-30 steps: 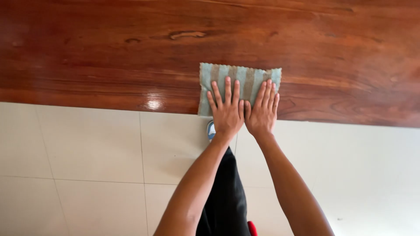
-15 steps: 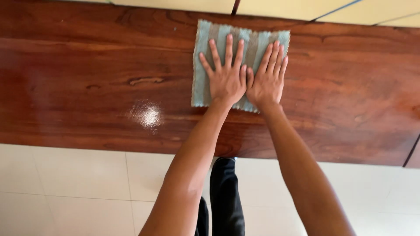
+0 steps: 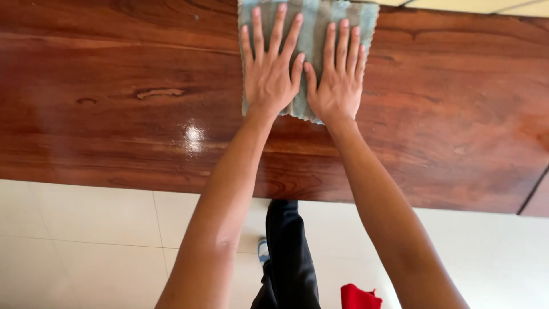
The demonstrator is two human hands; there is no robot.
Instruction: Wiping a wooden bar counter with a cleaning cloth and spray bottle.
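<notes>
A grey-green striped cloth (image 3: pixel 313 34) lies flat on a glossy red-brown wooden tabletop (image 3: pixel 114 103), near its far edge. My left hand (image 3: pixel 270 68) presses flat on the cloth's left half, fingers spread. My right hand (image 3: pixel 337 80) presses flat beside it on the right half, fingers together and extended. The thumbs nearly touch. Both arms reach straight out over the table.
The table's near edge (image 3: pixel 143 186) runs across the lower middle, with pale floor tiles (image 3: pixel 74 240) below it. My dark trouser leg (image 3: pixel 289 257) and a shoe show under the arms. A red object (image 3: pixel 357 297) lies on the floor. Pale tiles (image 3: pixel 474 6) show beyond the far edge.
Both hands have pushed the cloth away from me across the tabletop, from the near edge a second ago to close by the far edge now.
</notes>
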